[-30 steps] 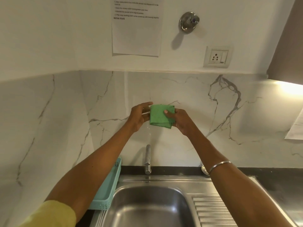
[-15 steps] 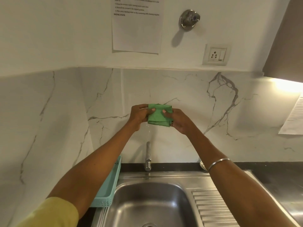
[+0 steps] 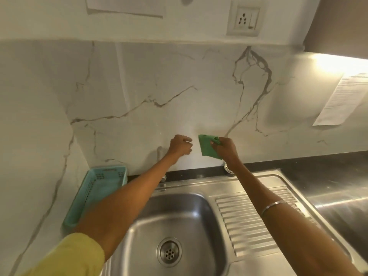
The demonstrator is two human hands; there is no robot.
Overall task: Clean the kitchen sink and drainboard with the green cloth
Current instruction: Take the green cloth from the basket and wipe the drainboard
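Observation:
My right hand (image 3: pixel 226 149) grips the folded green cloth (image 3: pixel 208 146) in the air in front of the marble backsplash, above the back rim of the steel sink (image 3: pixel 179 222). A short gap to the left of the cloth, my left hand (image 3: pixel 180 145) is held up with fingers curled and nothing in it. The ribbed drainboard (image 3: pixel 247 220) lies to the right of the basin, partly under my right forearm. The drain (image 3: pixel 169 251) shows at the basin's bottom. The tap (image 3: pixel 160 156) is mostly hidden behind my left forearm.
A teal plastic basket (image 3: pixel 99 192) stands left of the sink against the wall. A small round strainer (image 3: pixel 229 169) lies at the back edge behind the drainboard. A steel counter (image 3: pixel 338 196) runs to the right. A wall socket (image 3: pixel 245 19) and taped papers hang above.
My left hand has let go of the cloth; only the right hand holds it now. The view has tilted down, showing the whole basin and drain.

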